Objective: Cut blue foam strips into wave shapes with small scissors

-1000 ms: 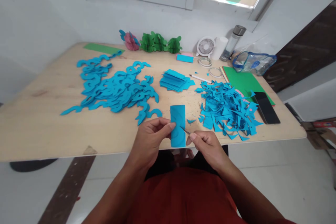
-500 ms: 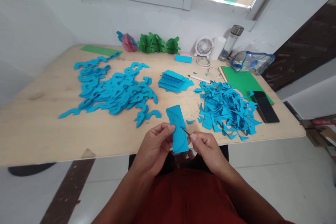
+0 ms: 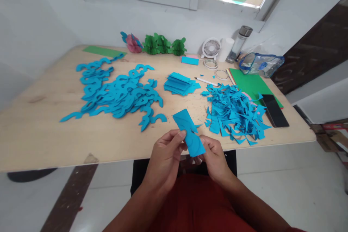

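Observation:
A folded blue paper strip (image 3: 187, 125) with curved pencil lines is pinched between the thumb and fingers of my left hand (image 3: 169, 148). A notch shows in its right edge. My right hand (image 3: 216, 157) is closed at the strip's lower right corner. A thin dark blade, which looks like scissors, showed in that hand a moment ago; the paper and fingers now hide it. Beyond my hands lies a stack of blue paper pieces (image 3: 179, 84). Wavy blue paper cutouts (image 3: 119, 94) are heaped on the left, blue offcuts (image 3: 233, 112) on the right.
On the wooden table (image 3: 54, 127), a phone (image 3: 275, 110) and green paper (image 3: 251, 83) lie at right. A pencil (image 3: 206, 81), tape rolls (image 3: 210, 64), a small fan (image 3: 211, 48), a bottle (image 3: 239, 43), a clear pouch (image 3: 262, 64) and green paper decorations (image 3: 163, 44) are farther back.
The blue strip has turned, its lower end swinging right toward my right hand. A notch has appeared in its right edge. The blade has gone out of sight behind the paper.

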The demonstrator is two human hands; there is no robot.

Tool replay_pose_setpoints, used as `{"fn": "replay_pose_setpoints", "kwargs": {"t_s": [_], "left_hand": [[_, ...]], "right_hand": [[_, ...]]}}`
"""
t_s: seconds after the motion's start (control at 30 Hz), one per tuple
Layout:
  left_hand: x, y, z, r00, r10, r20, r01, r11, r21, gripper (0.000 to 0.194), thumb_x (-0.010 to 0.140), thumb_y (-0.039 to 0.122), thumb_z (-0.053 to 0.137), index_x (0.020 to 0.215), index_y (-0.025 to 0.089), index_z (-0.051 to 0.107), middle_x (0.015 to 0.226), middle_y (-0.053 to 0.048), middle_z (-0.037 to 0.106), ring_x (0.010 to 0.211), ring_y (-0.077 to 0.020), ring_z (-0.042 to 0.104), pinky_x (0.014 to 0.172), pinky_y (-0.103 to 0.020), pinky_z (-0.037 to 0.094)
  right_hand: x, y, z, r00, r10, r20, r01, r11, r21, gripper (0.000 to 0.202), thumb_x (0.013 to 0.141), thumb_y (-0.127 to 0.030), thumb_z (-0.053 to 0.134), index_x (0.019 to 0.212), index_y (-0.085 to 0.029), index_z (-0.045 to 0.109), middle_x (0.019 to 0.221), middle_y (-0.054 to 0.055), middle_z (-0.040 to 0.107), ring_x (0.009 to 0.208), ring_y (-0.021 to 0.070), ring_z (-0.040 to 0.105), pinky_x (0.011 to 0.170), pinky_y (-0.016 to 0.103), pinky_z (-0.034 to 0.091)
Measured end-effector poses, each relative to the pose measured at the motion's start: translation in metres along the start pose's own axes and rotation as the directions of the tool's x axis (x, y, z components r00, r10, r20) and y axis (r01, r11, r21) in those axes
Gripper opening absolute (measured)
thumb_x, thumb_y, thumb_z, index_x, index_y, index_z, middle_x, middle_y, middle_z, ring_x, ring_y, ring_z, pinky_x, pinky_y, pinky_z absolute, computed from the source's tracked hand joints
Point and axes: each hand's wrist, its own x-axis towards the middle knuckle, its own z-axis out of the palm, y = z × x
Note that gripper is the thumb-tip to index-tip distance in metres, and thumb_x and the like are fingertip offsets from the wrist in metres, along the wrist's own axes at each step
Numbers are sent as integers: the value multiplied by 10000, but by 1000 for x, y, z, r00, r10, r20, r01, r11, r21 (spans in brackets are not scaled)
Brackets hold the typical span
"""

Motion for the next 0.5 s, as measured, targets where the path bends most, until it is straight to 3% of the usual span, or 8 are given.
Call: {"fn": "replay_pose_setpoints", "kwargs": {"t_s": [0.27,0.5], "left_hand": [[-1,-2,6,1000,18,-1,-18,1000,-17,154,696,265,791,640,191,668,677,22,688,653,-114,620,623,-222,506],[-2,-2,8,998,58,-30,-58,998,13,154,707,262,787,645,186,669,645,31,664,617,-91,586,625,-199,510]], "right_hand": [[1,4,1,999,-43,-12,44,999,29,467,891,-548,532,589,-194,488,517,-56,376,453,94,319,464,244,302],[3,10,1,999,28,38,-33,990,136,435,887,-558,531,643,-198,509,470,-84,285,424,89,222,426,245,225]]}}
